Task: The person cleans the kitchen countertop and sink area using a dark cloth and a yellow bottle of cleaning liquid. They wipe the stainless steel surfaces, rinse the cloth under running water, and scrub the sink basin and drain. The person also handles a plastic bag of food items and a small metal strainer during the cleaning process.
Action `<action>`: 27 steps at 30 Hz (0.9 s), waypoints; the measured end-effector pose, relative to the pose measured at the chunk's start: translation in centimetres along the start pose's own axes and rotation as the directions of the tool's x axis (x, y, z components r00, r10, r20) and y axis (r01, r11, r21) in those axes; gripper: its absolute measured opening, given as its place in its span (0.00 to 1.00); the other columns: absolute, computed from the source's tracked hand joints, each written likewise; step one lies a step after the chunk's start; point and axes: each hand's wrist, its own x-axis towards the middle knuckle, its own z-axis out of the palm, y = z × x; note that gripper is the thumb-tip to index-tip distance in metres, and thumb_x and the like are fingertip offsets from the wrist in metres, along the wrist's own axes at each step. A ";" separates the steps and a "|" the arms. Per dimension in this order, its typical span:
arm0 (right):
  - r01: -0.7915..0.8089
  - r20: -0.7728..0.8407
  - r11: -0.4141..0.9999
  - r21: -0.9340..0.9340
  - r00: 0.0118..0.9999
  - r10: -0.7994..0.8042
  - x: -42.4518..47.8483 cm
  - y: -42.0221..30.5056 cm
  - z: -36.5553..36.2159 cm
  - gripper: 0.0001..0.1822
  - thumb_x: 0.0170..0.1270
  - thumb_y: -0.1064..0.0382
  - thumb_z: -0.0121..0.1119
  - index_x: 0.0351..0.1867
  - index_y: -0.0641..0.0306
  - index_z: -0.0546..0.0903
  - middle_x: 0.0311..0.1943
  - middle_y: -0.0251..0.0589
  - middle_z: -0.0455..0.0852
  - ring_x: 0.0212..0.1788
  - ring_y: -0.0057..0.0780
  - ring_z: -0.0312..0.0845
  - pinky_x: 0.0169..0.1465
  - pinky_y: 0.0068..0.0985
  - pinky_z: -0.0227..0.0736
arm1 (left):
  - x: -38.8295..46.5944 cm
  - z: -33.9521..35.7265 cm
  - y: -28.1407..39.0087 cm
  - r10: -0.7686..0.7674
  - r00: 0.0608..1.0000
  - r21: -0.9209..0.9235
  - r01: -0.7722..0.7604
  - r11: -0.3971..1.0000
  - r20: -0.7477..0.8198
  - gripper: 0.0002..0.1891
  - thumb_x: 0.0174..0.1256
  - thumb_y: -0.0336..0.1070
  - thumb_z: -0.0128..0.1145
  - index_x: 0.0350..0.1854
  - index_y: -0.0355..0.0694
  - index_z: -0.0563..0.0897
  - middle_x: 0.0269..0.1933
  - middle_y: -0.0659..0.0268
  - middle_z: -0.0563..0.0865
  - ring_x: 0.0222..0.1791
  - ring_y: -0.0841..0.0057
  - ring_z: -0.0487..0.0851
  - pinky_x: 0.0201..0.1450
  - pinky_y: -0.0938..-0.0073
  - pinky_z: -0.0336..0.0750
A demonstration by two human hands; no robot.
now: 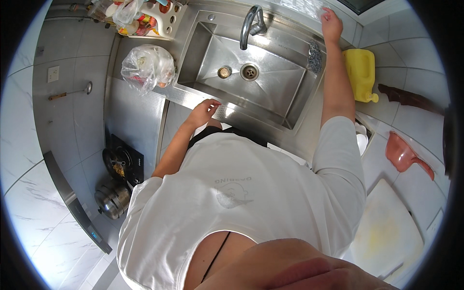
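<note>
My left hand [204, 111] hangs at the front edge of the stainless steel sink [286, 117], fingers loosely bent, with nothing seen in it. Stretched forward past the sink's far right corner, my right hand [331, 25] has curled fingers beside the shiny, clear-looking sheet [306, 6] on the back ledge. Whether it pinches anything is too small to tell. A chrome faucet [248, 27] arches over the basin, which has two drain openings [249, 72]. On the sink's right rim lies a grey mesh scrubber [314, 57], close to my right forearm.
Left of the sink sits a filled clear plastic bag [146, 67], below a white rack [170, 21] of packets. A pan [117, 165] with food stands on the hob at left, near a steel pot [112, 201]. At right are a yellow jug [359, 74], pink dipper [400, 152] and cutting board [388, 228].
</note>
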 end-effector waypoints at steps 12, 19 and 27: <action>-0.081 -0.120 0.996 -0.039 0.990 0.076 0.1 -1.6 -1.4 0.16 0.60 0.62 0.69 0.51 0.47 0.89 0.34 0.34 0.92 0.39 0.37 0.89 0.45 0.36 0.82 | -0.3 -0.5 0.1 0.016 1.000 0.018 -0.015 1.000 -0.010 0.13 0.79 0.37 0.58 0.58 0.41 0.86 0.55 0.59 0.89 0.49 0.66 0.88 0.57 0.66 0.81; -0.225 -0.076 0.956 0.187 0.967 0.243 -10.8 -16.7 -9.7 0.13 0.60 0.71 0.67 0.47 0.59 0.88 0.42 0.38 0.89 0.39 0.27 0.84 0.45 0.29 0.79 | 0.4 -0.8 -1.0 0.038 0.999 -0.181 -0.032 0.983 0.032 0.13 0.78 0.35 0.60 0.60 0.40 0.85 0.56 0.61 0.89 0.50 0.69 0.88 0.57 0.69 0.81; -0.688 0.750 0.455 0.566 0.659 0.063 -30.3 -27.3 -4.9 0.18 0.63 0.78 0.62 0.54 0.63 0.83 0.37 0.30 0.87 0.40 0.17 0.83 0.48 0.20 0.79 | 6.5 -1.3 5.1 0.612 0.759 0.047 -0.619 0.784 -0.220 0.14 0.76 0.32 0.62 0.61 0.40 0.86 0.51 0.65 0.92 0.51 0.72 0.89 0.56 0.71 0.82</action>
